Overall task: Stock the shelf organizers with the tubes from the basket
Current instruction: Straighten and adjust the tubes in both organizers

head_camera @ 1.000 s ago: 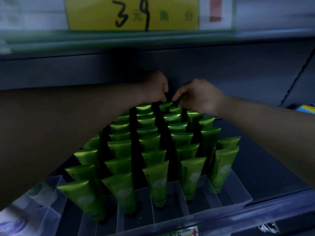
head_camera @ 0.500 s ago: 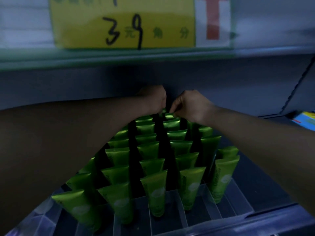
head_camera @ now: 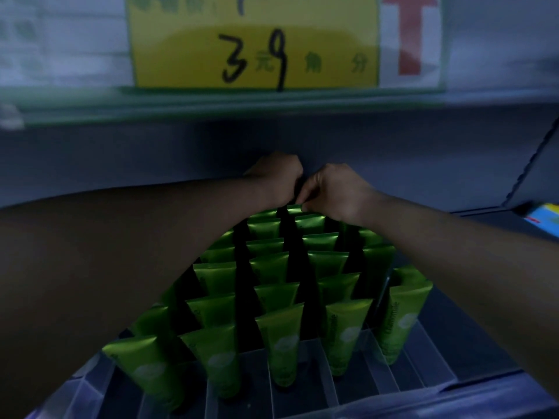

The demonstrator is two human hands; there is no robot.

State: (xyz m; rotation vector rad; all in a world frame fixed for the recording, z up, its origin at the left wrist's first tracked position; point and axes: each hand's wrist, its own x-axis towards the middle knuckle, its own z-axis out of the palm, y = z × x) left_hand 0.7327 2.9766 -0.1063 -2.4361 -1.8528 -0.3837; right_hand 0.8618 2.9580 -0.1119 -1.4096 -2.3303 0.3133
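Several rows of green tubes (head_camera: 281,343) stand upright in a clear lane organizer (head_camera: 375,385) on a dim shelf. Both arms reach to the back of the rows. My left hand (head_camera: 276,176) is curled at the rear of the middle rows, its fingertips hidden behind the fist. My right hand (head_camera: 335,192) sits right beside it, and its curled fingers pinch the top edge of the rearmost green tube (head_camera: 295,209). The two hands nearly touch. No basket is in view.
The shelf above carries a yellow price tag (head_camera: 254,46) and a red arrow label (head_camera: 411,34) close over my hands. A blue box (head_camera: 544,219) lies at the right. A second clear organizer (head_camera: 84,388) shows at the lower left.
Both hands have closed in on each other at the back of the rows, and the view has tilted so the price tag fills more of the top.
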